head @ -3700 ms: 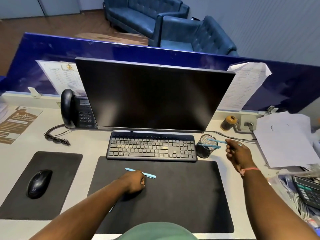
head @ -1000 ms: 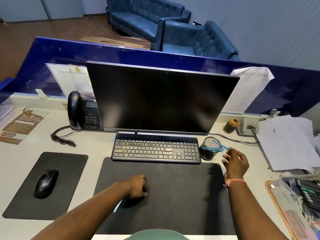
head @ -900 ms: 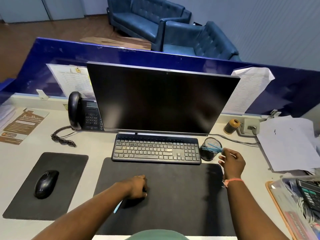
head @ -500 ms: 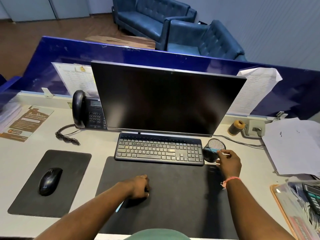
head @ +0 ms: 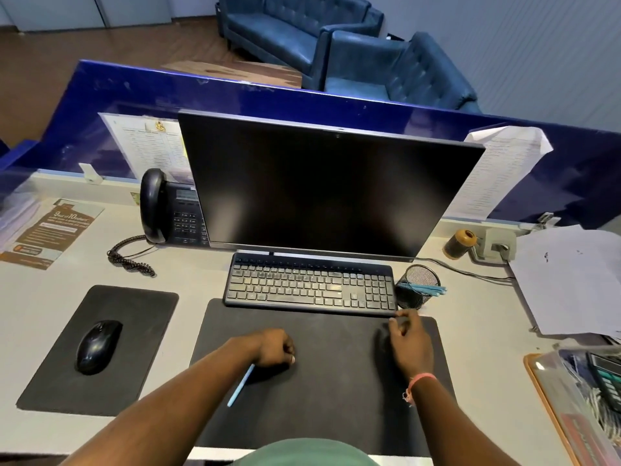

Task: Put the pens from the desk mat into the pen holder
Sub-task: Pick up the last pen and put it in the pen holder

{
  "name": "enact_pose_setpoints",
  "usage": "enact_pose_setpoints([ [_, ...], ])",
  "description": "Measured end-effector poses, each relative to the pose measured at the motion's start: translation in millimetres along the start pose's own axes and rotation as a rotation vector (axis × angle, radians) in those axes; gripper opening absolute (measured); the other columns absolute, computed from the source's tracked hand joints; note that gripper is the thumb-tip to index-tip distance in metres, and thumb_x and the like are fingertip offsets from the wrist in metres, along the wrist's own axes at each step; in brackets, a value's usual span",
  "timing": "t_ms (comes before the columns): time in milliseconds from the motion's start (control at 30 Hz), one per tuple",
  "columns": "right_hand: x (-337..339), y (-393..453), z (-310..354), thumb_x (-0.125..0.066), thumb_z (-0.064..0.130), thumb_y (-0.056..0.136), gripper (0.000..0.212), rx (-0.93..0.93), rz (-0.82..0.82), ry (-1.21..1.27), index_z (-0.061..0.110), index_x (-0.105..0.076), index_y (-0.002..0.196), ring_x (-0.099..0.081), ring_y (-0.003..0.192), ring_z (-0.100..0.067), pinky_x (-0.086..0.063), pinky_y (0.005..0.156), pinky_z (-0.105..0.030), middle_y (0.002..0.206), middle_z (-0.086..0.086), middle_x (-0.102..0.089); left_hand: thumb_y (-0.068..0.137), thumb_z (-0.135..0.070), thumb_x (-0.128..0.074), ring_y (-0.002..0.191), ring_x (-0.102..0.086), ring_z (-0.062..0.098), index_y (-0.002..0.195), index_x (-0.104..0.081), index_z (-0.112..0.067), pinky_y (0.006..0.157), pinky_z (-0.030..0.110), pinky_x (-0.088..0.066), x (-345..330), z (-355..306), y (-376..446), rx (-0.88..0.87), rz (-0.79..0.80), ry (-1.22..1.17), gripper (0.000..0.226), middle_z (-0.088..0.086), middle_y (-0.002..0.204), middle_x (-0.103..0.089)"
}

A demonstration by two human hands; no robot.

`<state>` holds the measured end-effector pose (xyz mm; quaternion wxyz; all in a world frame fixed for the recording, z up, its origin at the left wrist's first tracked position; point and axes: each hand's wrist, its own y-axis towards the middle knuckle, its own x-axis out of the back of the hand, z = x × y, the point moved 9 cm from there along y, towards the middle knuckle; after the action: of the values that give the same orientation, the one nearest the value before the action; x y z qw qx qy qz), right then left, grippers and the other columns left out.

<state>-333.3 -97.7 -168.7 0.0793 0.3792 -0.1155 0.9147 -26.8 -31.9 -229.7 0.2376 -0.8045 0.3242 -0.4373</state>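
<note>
A black mesh pen holder (head: pixel 417 286) stands right of the keyboard, with light blue pens (head: pixel 431 290) lying across its rim and sticking out to the right. My left hand (head: pixel 274 348) rests on the black desk mat (head: pixel 336 391), fist closed around a light blue pen (head: pixel 240 386) whose free end points back toward me. My right hand (head: pixel 408 339) hovers over the mat's far right corner, just below the holder, fingers loosely apart and holding nothing.
A keyboard (head: pixel 311 284) and a dark monitor (head: pixel 322 186) sit behind the mat. A mouse (head: pixel 97 346) lies on its pad at left, a desk phone (head: pixel 168 206) behind it. Loose papers (head: pixel 571 277) and a tray with a calculator (head: pixel 605 375) crowd the right side.
My right hand let go of the pens at the holder and drew back toward me over the mat. My left hand has stayed on the mat with its pen.
</note>
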Motion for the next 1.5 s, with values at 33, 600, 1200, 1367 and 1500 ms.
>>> enact_pose_setpoints([
  [33,-9,-3,2,-0.059,0.032,0.096,0.011,0.017,0.040,-0.016,0.028,-0.057,0.107,-0.066,0.072,-0.026,-0.056,0.075,-0.042,0.074,-0.002,-0.069,0.087,-0.030,-0.064,0.085,-0.065,0.015,0.099,-0.076,-0.014,0.087,0.029,-0.052,7,-2,-1,-0.002,-0.049,-0.066,0.023,0.004,0.098,-0.076],
  [600,-108,-44,39,-0.054,0.040,0.091,0.019,0.300,0.507,-0.433,0.031,-0.059,0.107,-0.070,0.090,-0.023,-0.054,0.077,-0.035,0.097,0.003,-0.075,0.094,-0.015,-0.055,0.106,-0.060,0.013,0.117,-0.068,-0.016,0.087,0.027,-0.048,49,149,-66,0.231,-0.686,-1.300,0.027,0.006,0.121,-0.068],
  [1200,-209,-111,142,-0.047,0.030,0.097,0.031,0.976,0.795,-0.997,0.027,-0.053,0.128,-0.066,0.093,-0.041,-0.050,0.068,-0.042,0.139,-0.012,-0.046,0.091,-0.016,-0.061,0.149,-0.030,0.021,0.143,-0.051,-0.014,0.124,0.033,-0.020,37,108,-50,0.154,-0.340,-0.365,0.053,0.003,0.167,-0.018],
  [1367,-186,-86,111,-0.061,0.032,0.088,0.014,0.722,0.882,-0.674,0.032,-0.061,0.102,-0.062,0.095,-0.027,-0.052,0.080,-0.040,0.115,0.002,-0.056,0.093,-0.020,-0.060,0.149,-0.030,0.023,0.143,-0.051,-0.015,0.125,0.038,-0.021,42,93,-43,0.136,-0.333,-0.295,0.051,0.003,0.167,-0.014],
  [1500,-171,-62,79,-0.078,0.022,0.075,0.015,0.330,0.988,-0.269,0.031,-0.067,0.077,-0.062,0.077,-0.013,-0.056,0.084,-0.044,0.083,0.006,-0.069,0.094,-0.021,-0.058,0.148,-0.031,0.024,0.144,-0.050,-0.016,0.123,0.037,-0.023,41,95,-43,0.152,-0.314,-0.280,0.051,0.002,0.167,-0.013],
])
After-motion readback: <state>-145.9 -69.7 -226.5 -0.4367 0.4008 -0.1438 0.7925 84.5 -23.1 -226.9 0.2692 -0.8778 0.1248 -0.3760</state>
